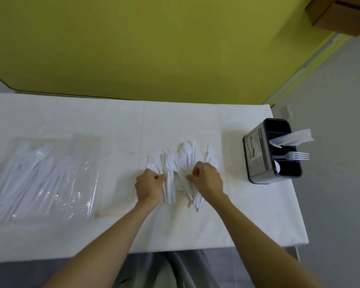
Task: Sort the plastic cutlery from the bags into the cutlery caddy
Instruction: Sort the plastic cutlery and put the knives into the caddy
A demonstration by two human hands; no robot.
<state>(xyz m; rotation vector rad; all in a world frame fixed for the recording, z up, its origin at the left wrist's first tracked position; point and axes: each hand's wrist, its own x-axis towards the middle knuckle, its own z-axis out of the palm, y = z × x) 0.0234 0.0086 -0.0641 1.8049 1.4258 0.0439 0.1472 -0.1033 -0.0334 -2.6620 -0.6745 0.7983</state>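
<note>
A loose pile of white plastic cutlery (181, 163), forks, spoons and knives mixed, lies in the middle of the white table. My left hand (149, 185) rests on the pile's left side with fingers curled around a fork handle. My right hand (207, 178) pinches pieces on the pile's right side. A black and grey cutlery caddy (258, 154) stands at the right end of the table, holding a fork, a knife, a spoon and a napkin in separate compartments. Clear bags of cutlery (44, 179) lie at the left.
The white tablecloth (247, 215) ends in a front edge close to my body and a right edge just past the caddy. A yellow wall rises behind the table. Grey floor lies to the right.
</note>
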